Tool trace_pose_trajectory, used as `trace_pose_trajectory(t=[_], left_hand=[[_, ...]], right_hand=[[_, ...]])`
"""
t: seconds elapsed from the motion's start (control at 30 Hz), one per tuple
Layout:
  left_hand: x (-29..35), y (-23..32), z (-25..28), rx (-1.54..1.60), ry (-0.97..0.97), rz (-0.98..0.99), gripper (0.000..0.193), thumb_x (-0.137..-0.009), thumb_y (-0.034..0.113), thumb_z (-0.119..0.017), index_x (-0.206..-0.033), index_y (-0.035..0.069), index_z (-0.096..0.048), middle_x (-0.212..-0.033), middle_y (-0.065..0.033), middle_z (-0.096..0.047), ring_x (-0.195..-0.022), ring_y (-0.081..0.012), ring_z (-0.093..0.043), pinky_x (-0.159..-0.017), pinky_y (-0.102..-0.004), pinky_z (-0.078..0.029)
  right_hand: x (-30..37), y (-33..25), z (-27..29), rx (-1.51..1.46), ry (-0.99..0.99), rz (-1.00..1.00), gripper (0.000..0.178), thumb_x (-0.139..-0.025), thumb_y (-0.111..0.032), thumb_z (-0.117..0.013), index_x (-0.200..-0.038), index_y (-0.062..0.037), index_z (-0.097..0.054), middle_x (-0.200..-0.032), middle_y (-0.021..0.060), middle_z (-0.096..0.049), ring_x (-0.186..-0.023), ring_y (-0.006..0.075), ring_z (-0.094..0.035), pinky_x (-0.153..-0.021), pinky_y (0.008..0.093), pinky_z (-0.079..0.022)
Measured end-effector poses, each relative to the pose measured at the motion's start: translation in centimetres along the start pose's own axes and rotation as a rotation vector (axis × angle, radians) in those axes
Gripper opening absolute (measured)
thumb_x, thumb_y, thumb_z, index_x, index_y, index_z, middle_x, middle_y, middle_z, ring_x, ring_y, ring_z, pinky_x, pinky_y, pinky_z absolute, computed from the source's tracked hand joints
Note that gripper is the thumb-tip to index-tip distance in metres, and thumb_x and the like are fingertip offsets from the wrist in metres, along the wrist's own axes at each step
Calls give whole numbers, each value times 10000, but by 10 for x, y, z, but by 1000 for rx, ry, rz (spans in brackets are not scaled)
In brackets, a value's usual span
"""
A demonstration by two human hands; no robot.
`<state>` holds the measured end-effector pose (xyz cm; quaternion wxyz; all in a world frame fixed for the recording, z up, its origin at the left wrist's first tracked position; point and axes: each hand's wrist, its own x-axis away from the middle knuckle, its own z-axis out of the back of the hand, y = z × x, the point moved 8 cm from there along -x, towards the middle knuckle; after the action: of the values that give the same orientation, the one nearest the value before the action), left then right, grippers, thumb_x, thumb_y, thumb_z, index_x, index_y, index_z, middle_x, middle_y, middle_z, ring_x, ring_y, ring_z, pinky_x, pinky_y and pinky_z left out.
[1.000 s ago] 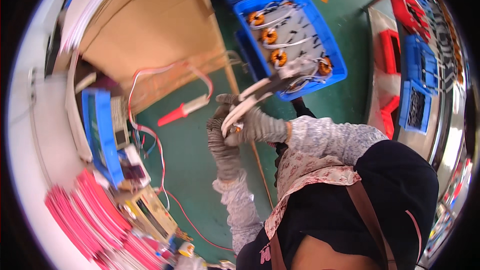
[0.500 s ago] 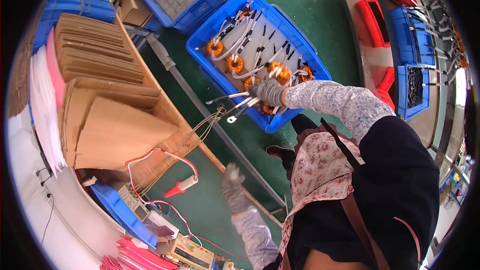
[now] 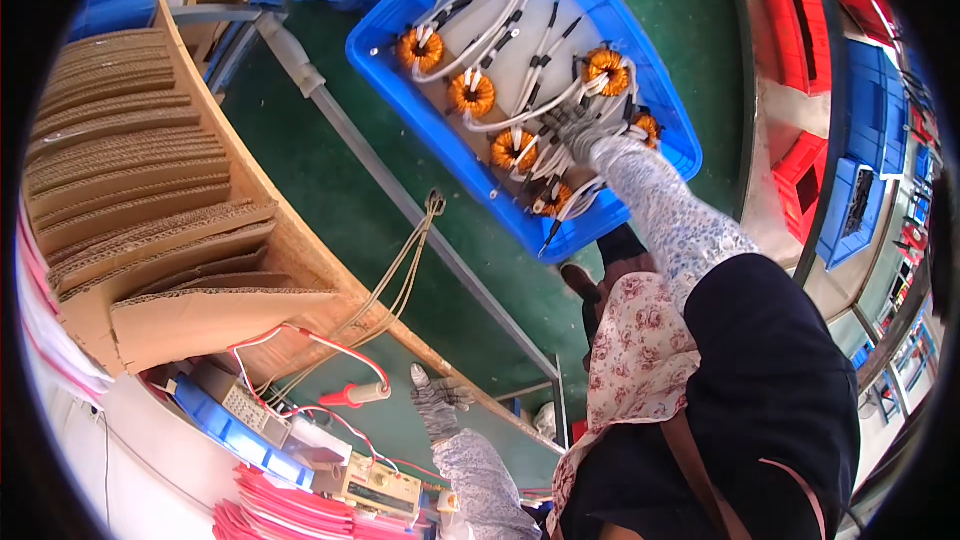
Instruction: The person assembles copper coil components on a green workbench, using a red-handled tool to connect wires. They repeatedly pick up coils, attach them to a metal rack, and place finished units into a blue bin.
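Observation:
My right hand (image 3: 572, 132), in a grey glove, reaches into the blue bin (image 3: 420, 125). Its fingers look curled over the white leads of an orange copper-wound ring coil (image 3: 606, 72) just beyond them, though the fingertips are partly hidden. Other coils lie around it, among them one (image 3: 513, 150) to the left and one (image 3: 472, 94) farther left, with white leads and black sleeves spread across a pale sheet. My left hand (image 3: 438, 405), also gloved, is held over the workbench's near edge with fingers apart and nothing in it.
On the left bench stand folded cardboard sheets (image 3: 140, 170), a red-and-white probe (image 3: 358, 394) on a cable and a tester box (image 3: 378, 488). Thin cords (image 3: 405, 270) hang over the bench edge. A grey metal rail (image 3: 390, 190) runs below. Red bins (image 3: 798, 35) stand on a right-hand table.
My right hand has moved up and farther into the bin; the coil it carried now sits beyond the hand among the others. My left hand has shifted left and down, and the view has turned.

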<state>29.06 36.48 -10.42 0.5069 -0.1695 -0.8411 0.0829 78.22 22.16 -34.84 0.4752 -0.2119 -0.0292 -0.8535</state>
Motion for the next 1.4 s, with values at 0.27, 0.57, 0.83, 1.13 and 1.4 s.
trace_pose_trajectory(t=[0.27,0.57,0.83,1.13,1.4], left_hand=[[5,9,-31,-435,499,-173,836,-724,748,-317,-758,-23,-637,-725,-234,-624,-614,-389,-620,-509,-465,-521],[12,9,-24,-463,633,-225,850,-720,747,-332,-736,-48,-631,-694,-232,-623,-569,-377,-617,-463,-453,-515],[8,10,-39,-376,600,-230,807,-761,700,-357,-698,-63,-611,-655,-209,-625,-504,-309,-621,-403,-368,-516],[12,11,-36,-504,723,-236,856,-686,786,-330,-648,-20,-618,-631,-214,-616,-487,-354,-605,-402,-417,-508],[12,13,-39,-505,705,-300,851,-731,748,-317,-677,-47,-617,-630,-201,-621,-470,-305,-610,-382,-368,-503]], right_hand=[[28,-84,79,-503,75,339,524,-729,-166,-540,-1237,-104,-429,-1302,83,-404,-1239,272,-333,-1019,419,-262],[-9,-148,101,-444,366,309,460,-776,-131,-473,-1235,-136,-447,-1252,64,-471,-1195,220,-406,-1019,367,-278],[4,-125,45,-419,-24,314,326,-805,-254,-499,-1083,-104,-577,-1243,69,-482,-1210,233,-385,-1035,380,-245],[20,-139,-7,-156,107,415,499,-767,-198,-428,-1266,-194,-420,-1419,-12,-253,-1317,161,-212,-1095,355,-118],[17,-148,-11,-51,230,395,474,-810,-284,-414,-1276,-193,-410,-1411,13,-271,-1317,187,-208,-1087,376,-95]])
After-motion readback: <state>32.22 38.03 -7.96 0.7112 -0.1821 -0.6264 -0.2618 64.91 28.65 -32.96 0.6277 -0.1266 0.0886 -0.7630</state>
